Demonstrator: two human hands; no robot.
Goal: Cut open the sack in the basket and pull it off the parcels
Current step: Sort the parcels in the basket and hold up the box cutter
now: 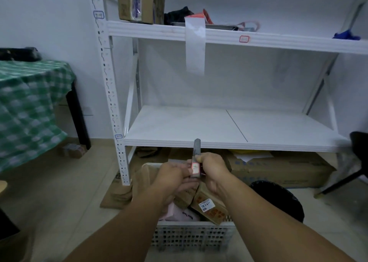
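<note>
A white perforated basket (191, 236) stands on the floor in front of me. In it lie brown cardboard parcels (211, 206) and a pink packet (183, 214); I cannot make out a sack. Above the basket both hands meet on a utility knife (196, 152), its grey end pointing up and a small white label on its body. My right hand (213, 170) grips the knife's body. My left hand (175, 176) pinches its lower part from the left. Whether a blade is out I cannot tell.
A white metal rack (229, 126) stands right behind the basket, with flattened cartons (278, 170) under its lowest shelf. A black bin (278, 200) sits to the right, a table with a green checked cloth (29, 106) to the left. Pale floor tiles surround the basket.
</note>
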